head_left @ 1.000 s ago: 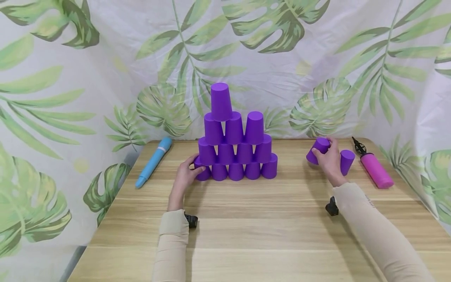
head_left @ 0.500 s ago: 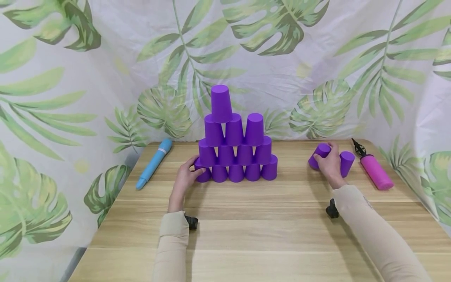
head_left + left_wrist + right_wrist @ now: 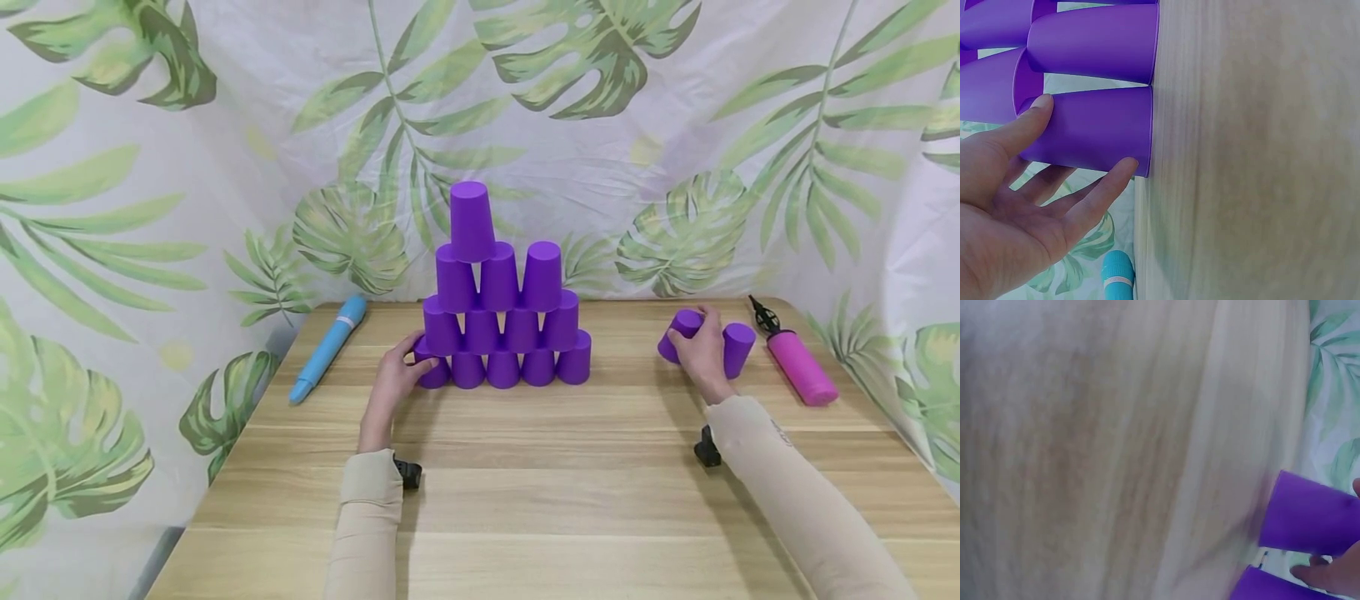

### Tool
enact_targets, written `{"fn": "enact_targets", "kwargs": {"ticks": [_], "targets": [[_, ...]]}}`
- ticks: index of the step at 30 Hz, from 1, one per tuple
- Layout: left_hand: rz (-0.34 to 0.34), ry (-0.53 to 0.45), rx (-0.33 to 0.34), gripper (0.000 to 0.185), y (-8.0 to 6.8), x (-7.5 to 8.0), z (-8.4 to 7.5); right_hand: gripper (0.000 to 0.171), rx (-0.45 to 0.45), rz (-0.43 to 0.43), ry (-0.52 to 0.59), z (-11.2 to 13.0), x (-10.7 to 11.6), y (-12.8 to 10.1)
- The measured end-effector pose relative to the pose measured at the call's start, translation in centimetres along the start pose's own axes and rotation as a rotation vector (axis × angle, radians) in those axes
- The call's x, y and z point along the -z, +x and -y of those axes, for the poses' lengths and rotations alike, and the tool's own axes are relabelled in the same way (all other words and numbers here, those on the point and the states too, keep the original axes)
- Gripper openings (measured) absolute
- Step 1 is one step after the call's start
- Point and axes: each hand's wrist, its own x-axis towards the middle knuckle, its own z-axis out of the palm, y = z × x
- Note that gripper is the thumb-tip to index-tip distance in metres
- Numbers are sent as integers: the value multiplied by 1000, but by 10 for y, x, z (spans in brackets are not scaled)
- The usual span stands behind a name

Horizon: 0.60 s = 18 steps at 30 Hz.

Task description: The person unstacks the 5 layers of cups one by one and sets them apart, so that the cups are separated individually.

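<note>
A pyramid of purple cups [image 3: 501, 308] is stood mouth-down on the wooden table [image 3: 525, 500], toward the middle of its far edge. Five cups are counted in the bottom row, four in the next, three above those, and a single cup at the top, set over the left part of the third row.

The left hand [image 3: 393, 379] is laid against the leftmost bottom cup [image 3: 432, 369]. In the left wrist view this cup [image 3: 1094, 128] is touched by the thumb on one side and by a straight fingertip [image 3: 1124, 167] at the rim; the fingers are kept extended and relaxed rather than wrapped round the cup.

Near the far right corner of the table, a loose purple cup [image 3: 681, 327] lying tilted on its side is grasped by the right hand [image 3: 703, 354], with the fingers curled over it. A second loose cup [image 3: 738, 347] is stood just beside that hand, on its right. The right wrist view is blurred; two purple cups and a fingertip [image 3: 1329, 575] are made out at its lower right.

A pink pump [image 3: 797, 358] is lain close to the right edge, beyond the loose cups. A blue tube [image 3: 327, 346] is lain near the far left corner, well apart from the pyramid.
</note>
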Motion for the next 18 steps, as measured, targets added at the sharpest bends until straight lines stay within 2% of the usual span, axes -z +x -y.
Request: {"fn": "enact_targets", "kwargs": {"ticks": [5,9,14,18], "targets": [[-1,-16,6,58,0,-1,0,70,102,-39,1,17,-1,-4],[-6,-8,-2,58,1,0,0,64,207,-75,51,47,1,-6],[-2,-18,-2,58,1,1,2,58,318,-74,221,106,5,-11],[-1,-36,1,58,2,0,3,52,442,-74,344,174,11,-26]]}}
